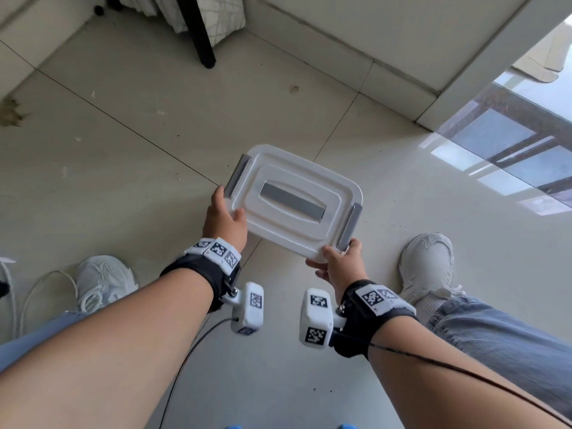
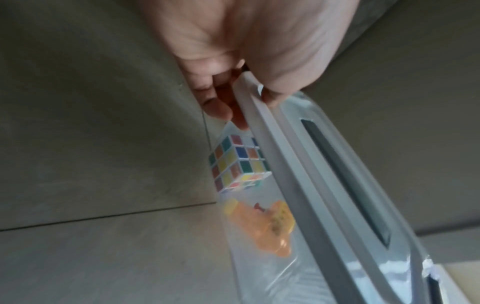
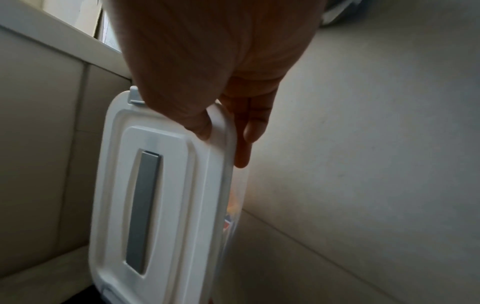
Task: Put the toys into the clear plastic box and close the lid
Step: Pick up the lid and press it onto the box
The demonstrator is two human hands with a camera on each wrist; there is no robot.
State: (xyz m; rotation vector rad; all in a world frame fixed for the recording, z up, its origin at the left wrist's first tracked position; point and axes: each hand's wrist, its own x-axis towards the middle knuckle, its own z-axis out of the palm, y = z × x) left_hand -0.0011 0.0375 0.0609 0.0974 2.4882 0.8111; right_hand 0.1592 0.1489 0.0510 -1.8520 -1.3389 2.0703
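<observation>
1. You hold the clear plastic box off the tiled floor, out in front of you between your two shoes.
2. The white lid sits on top of the box; its grey handle lies flat in the recess at the middle.
3. Grey latches sit at both short ends. You cannot tell from these views whether they are snapped down.
4. Your left hand grips the near-left corner: thumb on the lid, fingers curled under the rim against the box wall.
5. Your right hand grips the near-right corner: thumb on the lid edge, fingers running down the side wall, just beside the right latch.
6. Left wrist view, through the clear wall: a colour cube inside the box, near your fingertips.
7. An orange toy lies inside too, just beside the cube, blurred, so its shape is unclear.
8. Right wrist view: only slivers of colour show through the side wall.
9. A black furniture leg stands on the floor, well apart from the box.
</observation>
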